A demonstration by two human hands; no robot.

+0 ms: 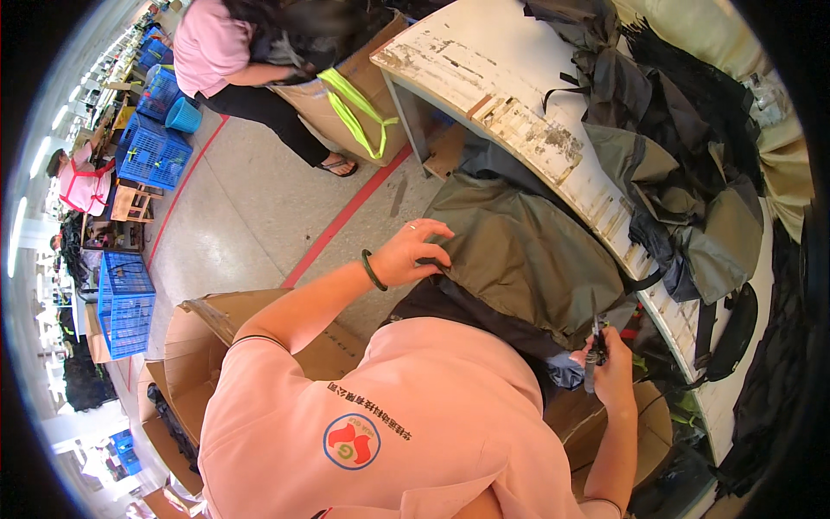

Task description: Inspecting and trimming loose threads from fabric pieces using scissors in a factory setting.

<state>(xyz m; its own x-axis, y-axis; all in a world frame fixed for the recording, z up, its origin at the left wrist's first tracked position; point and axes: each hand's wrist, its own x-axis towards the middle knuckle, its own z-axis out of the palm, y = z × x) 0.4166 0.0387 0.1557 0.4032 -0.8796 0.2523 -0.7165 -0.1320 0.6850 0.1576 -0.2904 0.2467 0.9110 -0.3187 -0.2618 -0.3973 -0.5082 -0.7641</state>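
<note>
A large olive-grey fabric piece (527, 251), which looks like a bag, lies across my lap against the table's edge. My left hand (415, 253), with a dark green bangle on the wrist, has its fingers curled at the left edge of this fabric and pinches dark material there. In my right hand (609, 359) is a small pair of scissors (596, 344), blades pointing away from me, beside the right end of the fabric. Darker cloth (458, 303) hangs below the olive part, near my body.
A worn white table (484, 52) curves along the right, with dark fabric pieces (683, 182) heaped on it. Cardboard boxes (199, 346) stand at my left. Ahead, a person in pink (212, 48) bends over a large carton (363, 95). Blue crates (125, 303) line the far left.
</note>
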